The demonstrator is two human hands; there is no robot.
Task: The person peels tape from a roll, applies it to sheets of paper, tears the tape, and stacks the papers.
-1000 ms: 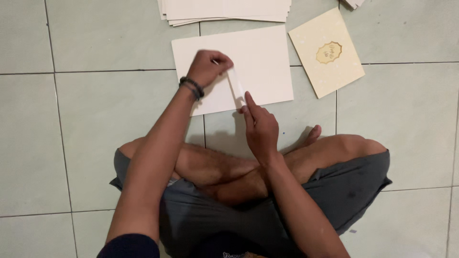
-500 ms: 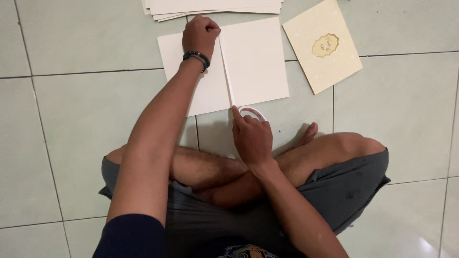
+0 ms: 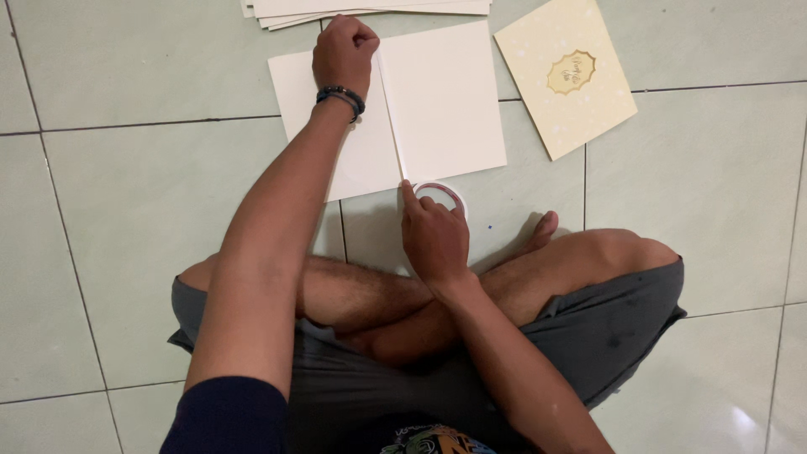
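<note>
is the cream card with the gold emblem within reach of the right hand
Probably yes: the right hand sits at the white sheet's near edge, and only bare floor lies between it and the card.

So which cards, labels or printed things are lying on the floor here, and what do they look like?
Open card: plain cream, flat on the tiles under both hands.
Cream card: upper right, tilted, pale yellow with a gold emblem.
Stack of sheets: top edge, cream.
Tape roll: white, red-rimmed, by the right hand.

A cream card (image 3: 565, 77) with a gold emblem lies on pale floor tiles (image 3: 126, 210) — a paper stack (image 3: 370, 8), perhaps more cards, beyond.
</note>
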